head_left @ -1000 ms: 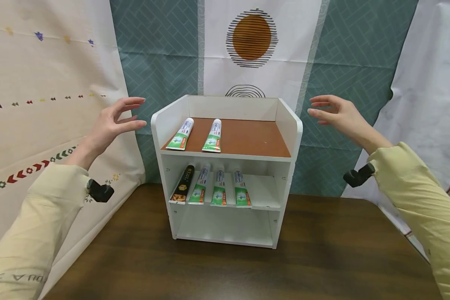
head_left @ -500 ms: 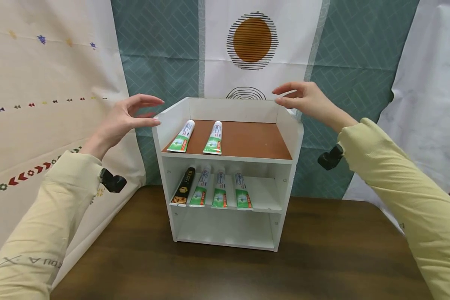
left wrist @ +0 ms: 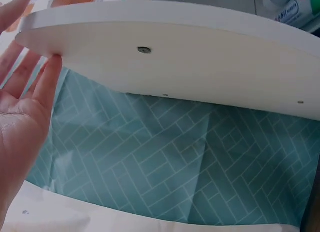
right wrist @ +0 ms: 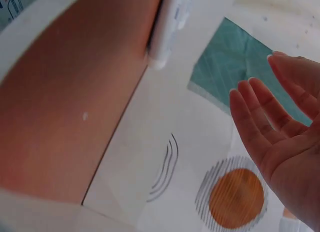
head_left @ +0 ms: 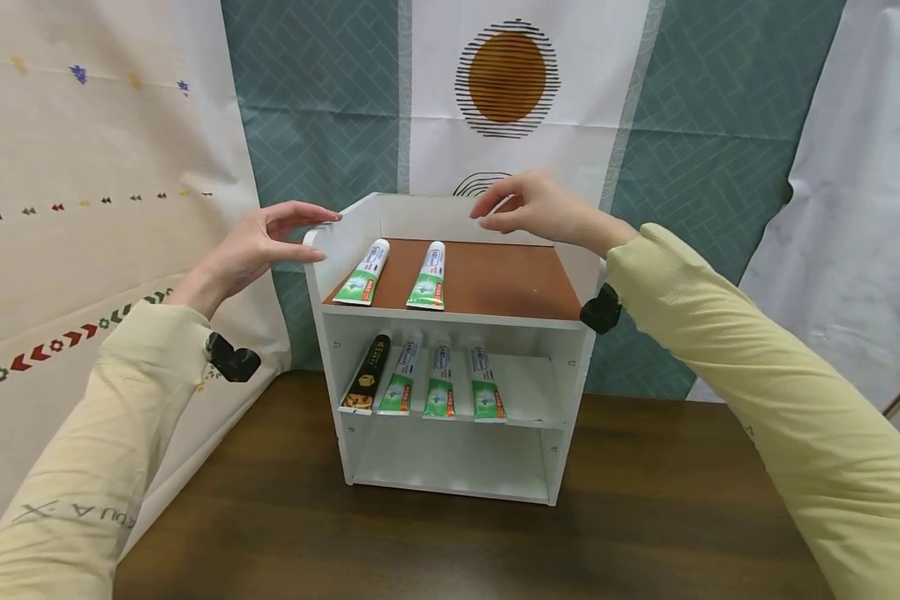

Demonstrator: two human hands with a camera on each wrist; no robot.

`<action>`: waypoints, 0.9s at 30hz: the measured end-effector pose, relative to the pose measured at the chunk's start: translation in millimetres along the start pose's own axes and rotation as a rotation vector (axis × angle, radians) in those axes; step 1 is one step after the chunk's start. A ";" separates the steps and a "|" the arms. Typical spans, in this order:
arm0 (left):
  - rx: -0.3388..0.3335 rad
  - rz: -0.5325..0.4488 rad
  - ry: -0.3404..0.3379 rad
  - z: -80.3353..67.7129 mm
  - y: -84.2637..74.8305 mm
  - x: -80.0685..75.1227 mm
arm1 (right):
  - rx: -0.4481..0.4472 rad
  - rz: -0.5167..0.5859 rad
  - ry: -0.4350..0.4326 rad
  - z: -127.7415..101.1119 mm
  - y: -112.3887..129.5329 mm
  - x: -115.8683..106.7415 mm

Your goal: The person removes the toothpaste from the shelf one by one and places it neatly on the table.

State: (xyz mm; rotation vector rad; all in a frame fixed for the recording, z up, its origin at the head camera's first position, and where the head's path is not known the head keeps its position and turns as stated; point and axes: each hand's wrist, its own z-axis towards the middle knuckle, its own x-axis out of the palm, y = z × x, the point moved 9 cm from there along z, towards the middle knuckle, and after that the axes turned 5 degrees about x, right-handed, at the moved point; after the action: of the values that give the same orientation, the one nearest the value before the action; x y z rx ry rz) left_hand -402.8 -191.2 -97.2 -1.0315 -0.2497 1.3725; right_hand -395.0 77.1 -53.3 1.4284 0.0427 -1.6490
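A white three-tier shelf [head_left: 450,317] stands on the table. My left hand [head_left: 258,246] is at the upper left corner of its side panel [left wrist: 165,56], fingers loosely extended and fingertips right at the panel edge. My right hand [head_left: 543,208] is over the top tier's right half, fingers relaxed, with nothing between fingers and thumb. On the brown top surface [head_left: 506,279] lie two green-and-white toothpaste tubes, the left one [head_left: 362,273] and the right one [head_left: 427,275]. The middle tier holds a black toothpaste tube [head_left: 367,373] and three green-and-white ones, the rightmost tube [head_left: 486,383] among them.
The bottom tier [head_left: 450,458] is the lowest compartment of the shelf. Dark brown wooden table [head_left: 450,550] extends around the shelf. Patterned cloths hang behind and beside it, including a teal cloth [head_left: 311,125] and a cream cloth [head_left: 105,142].
My right hand has moved left from beyond the shelf to over its top tier. My left hand has moved right to the shelf's left panel. The tubes stay in place.
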 end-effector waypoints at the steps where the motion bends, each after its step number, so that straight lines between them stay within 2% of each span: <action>1: -0.003 -0.004 0.001 -0.1 1.3 -0.4 | 0.002 0.002 0.010 2.2 0.4 4.1; 6: -0.007 -0.015 -0.008 -1.0 6.6 -1.8 | 0.028 0.034 0.068 12.2 -2.4 24.8; 13: -0.001 -0.091 -0.029 -4.9 13.3 0.0 | 0.061 0.095 0.113 20.1 -7.0 52.8; 16: 0.008 -0.113 -0.035 -6.5 14.9 0.3 | 0.103 0.121 0.141 22.4 -9.6 64.5; 22: 0.024 -0.131 -0.034 -6.5 14.7 0.0 | 0.200 0.125 0.199 24.8 -16.4 80.4; 27: 0.017 -0.125 -0.034 -6.8 14.6 -0.4 | 0.225 0.173 0.226 26.9 -16.5 89.4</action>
State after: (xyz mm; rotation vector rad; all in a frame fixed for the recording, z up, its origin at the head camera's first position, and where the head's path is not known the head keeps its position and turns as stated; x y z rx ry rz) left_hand -408.2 -196.7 -111.3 -0.9634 -0.3215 1.2780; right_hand -417.1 18.0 -124.1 1.7341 -0.1394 -1.3793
